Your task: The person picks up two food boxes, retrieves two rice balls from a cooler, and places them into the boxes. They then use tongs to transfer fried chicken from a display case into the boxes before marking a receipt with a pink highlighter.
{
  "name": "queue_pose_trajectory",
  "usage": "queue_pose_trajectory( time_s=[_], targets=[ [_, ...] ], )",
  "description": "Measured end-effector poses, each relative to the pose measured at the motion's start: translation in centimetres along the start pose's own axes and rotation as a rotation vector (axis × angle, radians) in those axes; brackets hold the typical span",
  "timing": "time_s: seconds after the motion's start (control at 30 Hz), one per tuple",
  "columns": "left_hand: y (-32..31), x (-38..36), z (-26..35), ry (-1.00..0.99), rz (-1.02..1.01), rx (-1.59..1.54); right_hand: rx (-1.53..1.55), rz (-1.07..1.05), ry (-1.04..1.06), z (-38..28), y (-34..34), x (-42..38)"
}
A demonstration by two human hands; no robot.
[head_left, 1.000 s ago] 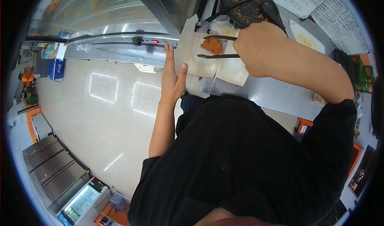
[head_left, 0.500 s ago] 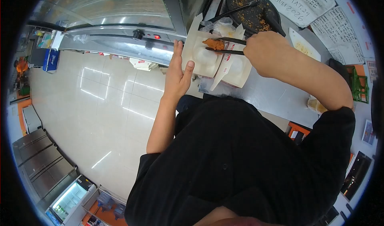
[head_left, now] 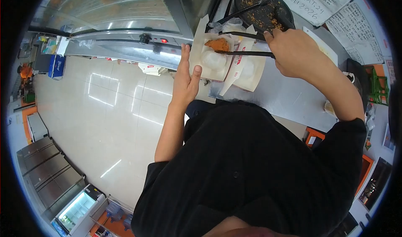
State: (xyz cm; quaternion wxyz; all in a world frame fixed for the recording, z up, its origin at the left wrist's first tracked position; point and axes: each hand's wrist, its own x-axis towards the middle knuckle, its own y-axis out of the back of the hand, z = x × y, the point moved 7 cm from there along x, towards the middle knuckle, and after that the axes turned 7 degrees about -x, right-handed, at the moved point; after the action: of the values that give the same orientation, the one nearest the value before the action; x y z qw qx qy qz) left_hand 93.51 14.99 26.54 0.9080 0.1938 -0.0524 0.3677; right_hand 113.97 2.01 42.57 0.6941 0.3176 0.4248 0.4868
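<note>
My right hand is wrapped round black tongs, whose two arms stand apart. Their tips reach over a paper food box, one of them right at a piece of orange-brown fried chicken. Below the chicken in the same box lies a white mound that looks like wrapped rice. My left hand is flat with thumb out, its palm side along the box's left edge. A second paper box, also with a white mound inside, stands to the right, under the tongs.
A black round pan with brown crumbs and another pair of tongs sits behind the boxes. Handwritten sheets lie at the back right. On the left is a glass display cabinet with a knob and red light. The steel counter extends right.
The tongs have opened and drawn back to the right with my right hand. The fried chicken, between their tips before, now lies in the left box. My left hand stays nearly in place.
</note>
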Motion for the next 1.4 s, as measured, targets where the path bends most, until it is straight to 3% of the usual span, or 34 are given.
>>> queue_pose_trajectory(
  time_s=[0.57, 0.67, 0.73, 0.87, 0.93, 0.97, 1.03, 1.07, 1.13, 1.3, 1.37, 1.4],
  targets=[
    [-0.6, 0.1, 1.0, 0.008, -0.024, 0.041, -0.008, 0.072, 0.092, -0.8, -0.6, -0.6],
    [-0.5, 0.0, 1.1, 0.014, -0.026, 0.044, -0.015, -0.081, 0.109, -0.6, -1.7, -0.6],
    [-0.3, -0.1, 1.5, 0.013, -0.022, 0.031, 0.048, 0.169, -0.015, 1.4, -0.1, -2.1],
    [1.4, -1.3, 1.2, 0.059, 0.05, -0.034, 0.169, 0.209, -0.21, 7.4, -0.7, -6.1],
    [2.3, -2.5, -1.0, 0.068, 0.125, -0.104, 0.406, 0.403, -0.335, 11.4, -2.3, -9.2],
    [2.6, -3.0, -1.8, 0.062, 0.119, -0.109, 0.401, 0.403, -0.343, 12.4, -3.6, -10.1],
    [3.5, -4.2, -4.0, 0.129, 0.159, -0.166, 0.604, 0.306, -0.645, 15.0, -8.5, -11.8],
    [3.7, -4.6, -4.4, 0.164, 0.18, -0.192, 0.602, 0.307, -0.652, 15.1, -11.0, -11.5],
    [3.6, -4.9, -4.4, 0.208, 0.178, -0.177, 0.723, 0.509, -0.871, 15.6, -17.0, -10.8],
    [2.7, -4.3, -2.8, 0.161, 0.119, -0.174, 0.796, 0.43, -0.983, 14.3, -25.9, -4.1],
    [2.6, -3.5, -1.4, 0.142, 0.119, -0.155, 1.122, 0.329, -1.11, 13.4, -27.4, -1.7],
    [2.5, -3.3, -0.8, 0.126, 0.127, -0.143, 1.127, 0.331, -1.113, 13.3, -28.5, -0.3]
  ],
)
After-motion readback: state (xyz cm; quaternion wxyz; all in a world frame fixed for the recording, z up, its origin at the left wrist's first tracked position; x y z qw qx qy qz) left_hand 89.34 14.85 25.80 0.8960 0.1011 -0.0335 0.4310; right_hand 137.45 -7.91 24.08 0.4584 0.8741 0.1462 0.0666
